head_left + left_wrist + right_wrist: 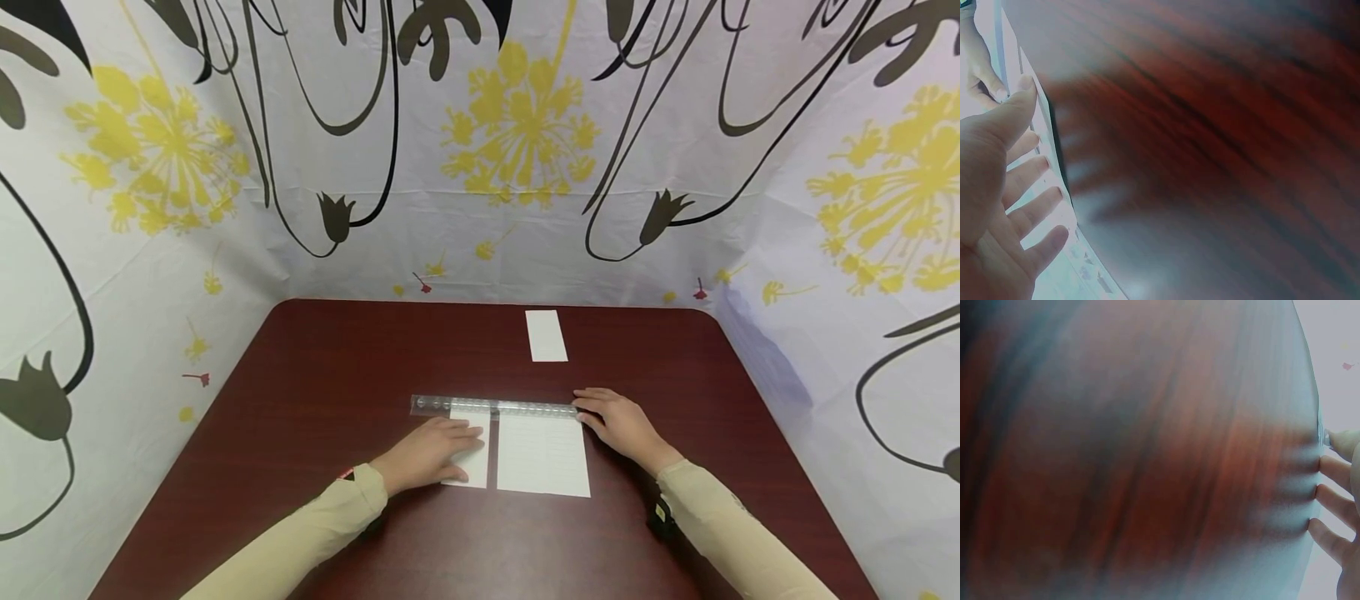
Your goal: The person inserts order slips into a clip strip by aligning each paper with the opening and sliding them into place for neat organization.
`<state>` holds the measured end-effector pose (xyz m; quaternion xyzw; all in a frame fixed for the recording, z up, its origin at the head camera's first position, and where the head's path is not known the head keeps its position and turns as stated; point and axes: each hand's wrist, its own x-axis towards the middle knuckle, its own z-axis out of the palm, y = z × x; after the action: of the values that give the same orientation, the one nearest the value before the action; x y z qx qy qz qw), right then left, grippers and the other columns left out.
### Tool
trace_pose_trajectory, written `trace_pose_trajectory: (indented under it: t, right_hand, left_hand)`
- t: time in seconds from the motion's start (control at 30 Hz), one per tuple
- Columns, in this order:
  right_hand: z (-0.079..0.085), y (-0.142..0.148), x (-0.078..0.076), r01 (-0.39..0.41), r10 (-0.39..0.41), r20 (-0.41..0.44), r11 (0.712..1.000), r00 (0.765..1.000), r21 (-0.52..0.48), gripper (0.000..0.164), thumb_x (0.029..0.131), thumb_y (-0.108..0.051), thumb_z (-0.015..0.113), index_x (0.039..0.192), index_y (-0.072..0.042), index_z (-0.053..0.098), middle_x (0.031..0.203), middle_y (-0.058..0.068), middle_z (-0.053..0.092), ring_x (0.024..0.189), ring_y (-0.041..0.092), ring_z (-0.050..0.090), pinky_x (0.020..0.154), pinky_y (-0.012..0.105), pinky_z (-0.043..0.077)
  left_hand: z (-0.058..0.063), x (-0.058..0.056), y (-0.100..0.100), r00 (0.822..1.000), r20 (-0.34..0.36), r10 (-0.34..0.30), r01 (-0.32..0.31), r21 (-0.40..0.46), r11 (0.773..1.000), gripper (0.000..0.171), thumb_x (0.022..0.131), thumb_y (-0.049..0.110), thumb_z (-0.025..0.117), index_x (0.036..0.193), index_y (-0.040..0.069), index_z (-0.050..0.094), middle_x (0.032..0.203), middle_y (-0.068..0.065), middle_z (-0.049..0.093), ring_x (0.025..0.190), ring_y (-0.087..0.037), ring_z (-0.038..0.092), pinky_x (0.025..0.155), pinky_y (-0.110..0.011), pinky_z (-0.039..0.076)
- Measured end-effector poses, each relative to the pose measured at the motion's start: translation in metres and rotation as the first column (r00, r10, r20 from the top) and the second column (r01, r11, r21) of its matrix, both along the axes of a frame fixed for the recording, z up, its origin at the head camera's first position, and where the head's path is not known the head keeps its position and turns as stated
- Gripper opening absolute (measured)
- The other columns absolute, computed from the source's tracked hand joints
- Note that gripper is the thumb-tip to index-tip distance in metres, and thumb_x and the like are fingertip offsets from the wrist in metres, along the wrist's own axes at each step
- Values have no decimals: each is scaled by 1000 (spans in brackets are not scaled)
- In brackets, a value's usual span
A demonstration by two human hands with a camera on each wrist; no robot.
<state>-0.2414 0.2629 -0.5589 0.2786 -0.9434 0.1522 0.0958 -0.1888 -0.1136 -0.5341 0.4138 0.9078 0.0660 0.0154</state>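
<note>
A clear ruler [435,406] lies across the upper edges of two white pieces of paper on the table. The left piece, a narrow paper strip [472,471], is partly hidden under my left hand [431,454], which rests on it with fingers extended. To its right, past a thin gap, lies a wider sheet of paper [543,458] with faint lines. My right hand [622,425] pinches the ruler's right end between thumb and fingers. In the right wrist view, the right fingers [1333,503] touch the tabletop. The left hand's fingers look spread in the left wrist view.
A small white paper piece [547,336] lies near the far edge of the dark red-brown wooden table [360,350]. Patterned cloth [517,242] hangs behind the table and along both sides.
</note>
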Motion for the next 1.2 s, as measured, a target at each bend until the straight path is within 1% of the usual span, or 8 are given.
trace_pose_trajectory:
  t: [0.37, 0.67, 0.77, 1.0, 1.2]
  right_hand:
    - [0, 0, -1, -4, 4, -4, 1000, 1000, -1, 35, 95, -29, 65, 124, -10, 70, 136, 8, 64, 128, 30, 58, 100, 50, 52]
    - [0, 0, -1, -4, 4, -1, 1000, 1000, -3, 34, 95, -28, 65, 124, -10, 70, 136, 8, 64, 129, 31, 58, 100, 50, 52]
    - [0, 0, -1, -4, 4, 0, 1000, 1000, -6, 34, 95, -28, 66, 124, -10, 70, 136, 8, 64, 129, 31, 58, 100, 50, 52]
    - [0, -1, 0, -3, 3, 3, 1000, 1000, -7, 34, 95, -27, 66, 124, -9, 70, 136, 8, 65, 129, 31, 58, 99, 50, 52]
    - [0, -1, 0, -1, 1, -2, 1000, 1000, 2, 34, 95, -27, 66, 124, -10, 70, 136, 8, 64, 128, 30, 58, 99, 50, 53]
  left_hand:
    - [0, 0, 5, 1000, -10, 5, -5, -20, 1000, 60, 88, 50, 67, 139, 21, 58, 150, 3, 52, 140, -23, 49, 117, -46, 39]
    - [-3, -1, 5, 1000, -32, 1, -1, -15, 1000, 59, 87, 50, 68, 138, 21, 59, 149, 3, 54, 138, -22, 51, 116, -46, 40]
    - [-4, -1, 5, 1000, -29, 2, -2, -15, 1000, 60, 87, 50, 68, 138, 21, 58, 149, 3, 53, 139, -22, 50, 116, -46, 40]
    - [-3, -1, 7, 999, -33, -11, 10, -2, 1000, 59, 88, 50, 67, 138, 21, 59, 149, 2, 54, 138, -23, 50, 115, -47, 40]
    - [-4, -1, 8, 999, -46, -17, 17, -9, 1000, 58, 88, 50, 67, 138, 21, 59, 149, 2, 54, 138, -23, 50, 115, -46, 41]
